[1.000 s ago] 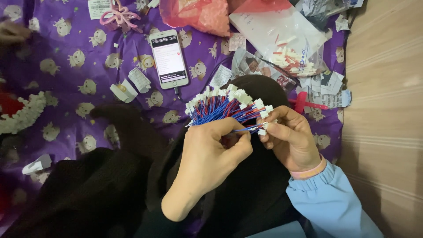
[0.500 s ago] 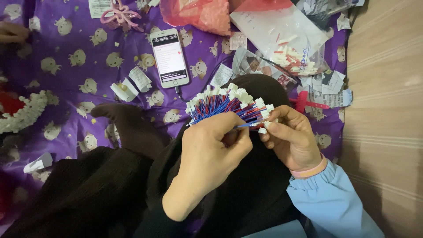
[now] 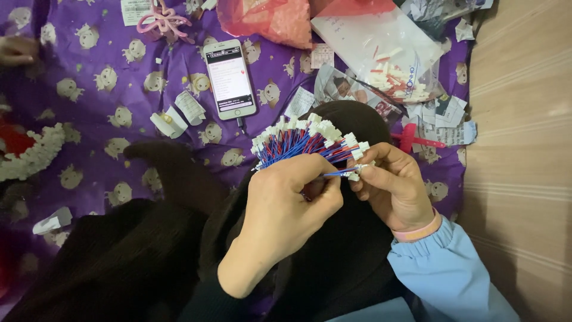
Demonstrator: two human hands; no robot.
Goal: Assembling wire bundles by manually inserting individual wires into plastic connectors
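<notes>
My left hand (image 3: 286, 209) is closed in a fist around a bundle of thin red and blue wires (image 3: 304, 145), thumb and fingers squeezed on the gathered ends so the wires fan out above my knuckles. Each wire ends in a small white plastic connector (image 3: 325, 128), and together the connectors make a curved pale row along the top of the fan. My right hand (image 3: 393, 188), just beside the left and touching the fan's right edge, pinches a single blue wire (image 3: 339, 173) with its white tip between thumb and forefinger; the other fingers are curled in. Below both hands lies a dark brown garment (image 3: 149, 256). Beyond my left hand, on the purple patterned cloth (image 3: 107, 95), a smartphone (image 3: 230, 79) lies face up with its screen lit. Farther beyond my right hand sits a clear plastic bag of white connectors (image 3: 387, 59), and near it a red tool (image 3: 417, 141).
</notes>
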